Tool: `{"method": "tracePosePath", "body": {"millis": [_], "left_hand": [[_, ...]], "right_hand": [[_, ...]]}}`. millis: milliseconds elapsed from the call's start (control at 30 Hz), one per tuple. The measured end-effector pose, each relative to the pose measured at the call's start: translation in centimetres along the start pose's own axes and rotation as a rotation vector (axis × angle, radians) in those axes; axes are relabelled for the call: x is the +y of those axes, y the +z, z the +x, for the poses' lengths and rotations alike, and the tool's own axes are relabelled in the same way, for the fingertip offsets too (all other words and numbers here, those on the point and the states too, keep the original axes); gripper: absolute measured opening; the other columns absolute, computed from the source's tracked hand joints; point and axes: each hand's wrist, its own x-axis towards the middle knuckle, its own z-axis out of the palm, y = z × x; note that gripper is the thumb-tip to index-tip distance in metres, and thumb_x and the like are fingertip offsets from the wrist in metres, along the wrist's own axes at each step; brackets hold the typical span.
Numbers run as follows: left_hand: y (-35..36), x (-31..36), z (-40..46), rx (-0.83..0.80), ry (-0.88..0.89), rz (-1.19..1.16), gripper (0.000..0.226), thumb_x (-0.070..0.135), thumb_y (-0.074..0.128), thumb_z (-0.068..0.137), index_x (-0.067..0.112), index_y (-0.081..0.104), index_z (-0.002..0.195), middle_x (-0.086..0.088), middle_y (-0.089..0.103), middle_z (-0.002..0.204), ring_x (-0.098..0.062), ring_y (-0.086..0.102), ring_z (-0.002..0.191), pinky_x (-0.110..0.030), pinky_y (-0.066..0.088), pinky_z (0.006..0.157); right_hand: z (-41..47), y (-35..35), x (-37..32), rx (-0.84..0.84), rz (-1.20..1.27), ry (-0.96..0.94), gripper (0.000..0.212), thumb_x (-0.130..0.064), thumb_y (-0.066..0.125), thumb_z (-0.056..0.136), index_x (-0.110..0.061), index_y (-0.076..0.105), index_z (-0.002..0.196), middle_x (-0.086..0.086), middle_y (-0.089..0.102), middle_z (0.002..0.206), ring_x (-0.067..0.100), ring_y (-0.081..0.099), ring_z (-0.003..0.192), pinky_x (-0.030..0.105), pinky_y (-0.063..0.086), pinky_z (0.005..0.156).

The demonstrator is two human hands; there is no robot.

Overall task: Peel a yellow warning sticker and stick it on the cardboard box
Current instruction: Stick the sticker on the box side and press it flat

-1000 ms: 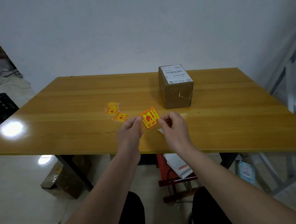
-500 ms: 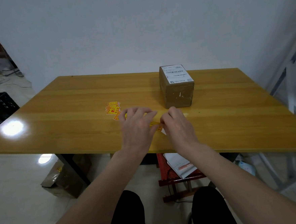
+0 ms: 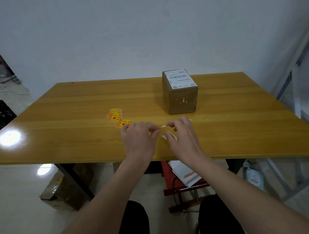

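Above the table [image 3: 78,140], both hands (backs up) pinch one sticker [image 3: 163,130].

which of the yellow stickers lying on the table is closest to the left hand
The single sticker lying apart at the near right of the fanned pile; its near corner almost meets the left hand, while the pile sits farther back.

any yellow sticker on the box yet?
No. The box shows only a white shipping label on top; the yellow stickers lie on the table.

Yellow stickers [image 3: 117,117] with red print lie on a honey-yellow wood-grain surface [image 3: 76,111]. The box [image 3: 182,98] is brown, topped by a white label [image 3: 179,79] with black barcodes.
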Motion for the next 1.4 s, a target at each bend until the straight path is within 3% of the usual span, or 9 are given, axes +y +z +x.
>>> {"method": "tracePosePath", "body": {"millis": [167, 400, 633, 767, 967, 1100, 1233, 1333, 1400], "left_hand": [[-0.8, 0.3, -0.4, -0.169, -0.447, -0.803, 0.008, 0.020, 0.068, 0.083, 0.018, 0.073, 0.089, 0.000, 0.072, 0.092, -0.008, 0.060, 0.082, -0.025, 0.046, 0.080], [-0.9, 0.4, -1.1, -0.380, -0.646, -1.216, 0.028, 0.025, 0.064, 0.086, 0.014, 0.065, 0.112, 0.000, 0.066, 0.105, -0.014, 0.055, 0.102, -0.037, 0.042, 0.099], [-1.2, 1.0, -1.3, -0.331, -0.665, -1.229, 0.009, 0.024, 0.066, 0.085, 0.022, 0.067, 0.094, 0.004, 0.067, 0.094, -0.013, 0.056, 0.098, -0.039, 0.041, 0.102], [-1.4, 1.5, -1.5, -0.318, -0.636, -1.229, 0.003, 0.022, 0.064, 0.086, 0.023, 0.067, 0.086, 0.006, 0.067, 0.088, -0.009, 0.057, 0.090, -0.037, 0.040, 0.099], [-0.5, 2.7, -0.7, -0.125, -0.631, -1.085, 0.017, 0.019, 0.066, 0.085, 0.011, 0.072, 0.099, 0.005, 0.066, 0.082, -0.009, 0.057, 0.085, -0.020, 0.040, 0.076], [1.2, 3.1, 0.9, -0.009, -0.618, -0.957, 0.019, 0.016, 0.061, 0.088, 0.011, 0.072, 0.103, -0.002, 0.072, 0.102, -0.013, 0.059, 0.096, -0.025, 0.041, 0.082], [3.5, 2.2, 3.6, -0.009, -0.372, -0.646, 0.026, 0.014, 0.054, 0.092, 0.017, 0.068, 0.114, -0.001, 0.066, 0.121, -0.016, 0.057, 0.113, -0.024, 0.041, 0.094], [5.1, 2.9, 6.4, -0.027, -0.105, -0.370, 0.033, 0.015, 0.055, 0.091, 0.022, 0.059, 0.124, 0.002, 0.058, 0.130, -0.020, 0.046, 0.124, -0.017, 0.023, 0.098], [5.9, 3.7, 8.2, -0.048, 0.015, -0.264, 0.042, 0.015, 0.054, 0.091, 0.024, 0.050, 0.133, 0.006, 0.050, 0.140, -0.020, 0.037, 0.132, -0.025, 0.023, 0.108]], "right_hand": [[0.7, -1.1, -0.4, 0.149, 0.242, 0.178, 0.023, -0.013, 0.058, 0.088, -0.012, 0.055, 0.111, 0.001, 0.049, 0.103, 0.012, 0.050, 0.088, 0.027, 0.045, 0.074], [1.0, -1.7, -0.2, 0.131, 0.339, 0.266, 0.012, -0.021, 0.055, 0.091, -0.013, 0.063, 0.097, 0.006, 0.057, 0.107, 0.009, 0.052, 0.085, 0.025, 0.045, 0.077], [0.6, -2.3, -0.8, 0.139, 0.424, 0.266, 0.021, -0.023, 0.051, 0.094, -0.009, 0.066, 0.089, 0.011, 0.062, 0.097, 0.006, 0.051, 0.077, 0.016, 0.040, 0.065], [0.3, -2.6, -1.1, 0.155, 0.463, 0.267, 0.007, -0.017, 0.064, 0.086, -0.012, 0.066, 0.082, 0.013, 0.066, 0.095, 0.014, 0.056, 0.080, 0.021, 0.046, 0.068], [0.8, -3.3, -0.5, 0.119, 0.401, 0.247, 0.003, -0.014, 0.069, 0.083, -0.010, 0.069, 0.082, 0.002, 0.059, 0.092, 0.001, 0.052, 0.073, 0.003, 0.041, 0.061], [2.0, -3.9, 0.8, 0.186, 0.450, 0.314, 0.009, -0.015, 0.068, 0.083, -0.019, 0.065, 0.075, 0.000, 0.058, 0.093, 0.003, 0.052, 0.077, 0.009, 0.042, 0.067], [4.6, -5.1, 3.9, 0.270, 0.489, 0.391, 0.017, -0.018, 0.070, 0.082, -0.029, 0.063, 0.071, -0.002, 0.053, 0.099, 0.014, 0.052, 0.099, 0.030, 0.044, 0.090], [6.6, -4.8, 5.7, 0.264, 0.476, 0.427, 0.022, -0.019, 0.071, 0.080, -0.033, 0.061, 0.066, -0.002, 0.048, 0.114, 0.018, 0.044, 0.121, 0.031, 0.036, 0.102], [8.1, -4.4, 7.0, 0.259, 0.470, 0.453, 0.022, -0.019, 0.072, 0.080, -0.032, 0.062, 0.065, -0.003, 0.045, 0.122, 0.018, 0.037, 0.128, 0.033, 0.031, 0.107]]}}
